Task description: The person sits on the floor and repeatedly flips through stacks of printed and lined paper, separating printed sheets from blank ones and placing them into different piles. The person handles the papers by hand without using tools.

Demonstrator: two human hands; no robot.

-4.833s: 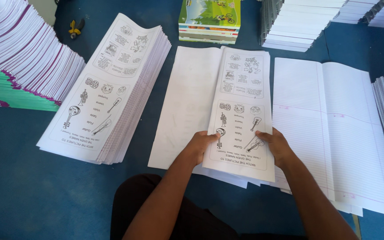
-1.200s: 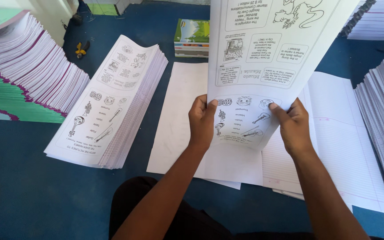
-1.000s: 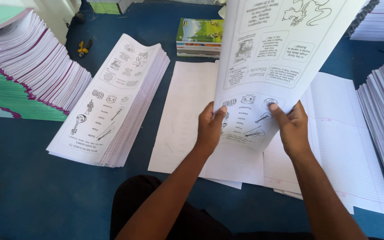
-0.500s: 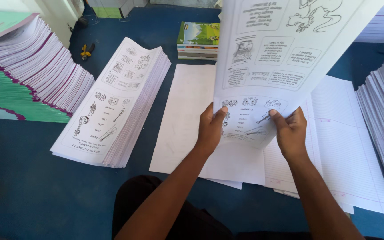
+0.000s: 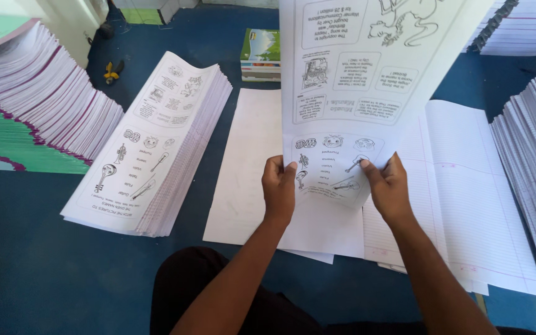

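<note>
My left hand [image 5: 279,188] and my right hand [image 5: 388,188] grip the near edge of a large printed sheet [image 5: 355,80] with black line drawings. The sheet is lifted up from its near end and stands tilted in front of me, hiding part of what lies behind it. Under it lie blank white sheets [image 5: 249,167] and an open spread of ruled paper [image 5: 466,186] on the blue floor. To the left sits a thick stack of the same printed sheets [image 5: 150,149].
A fanned pile of green and purple-edged booklets [image 5: 26,111] fills the far left. Stacks of paper [image 5: 535,149] stand at the right edge and top right. A small pile of colourful books [image 5: 260,54] and a yellow tool [image 5: 112,71] lie at the back.
Both hands have raised the printed sheet from flat on the pile to upright. Over the last second my left hand shifted slightly right along the near edge.
</note>
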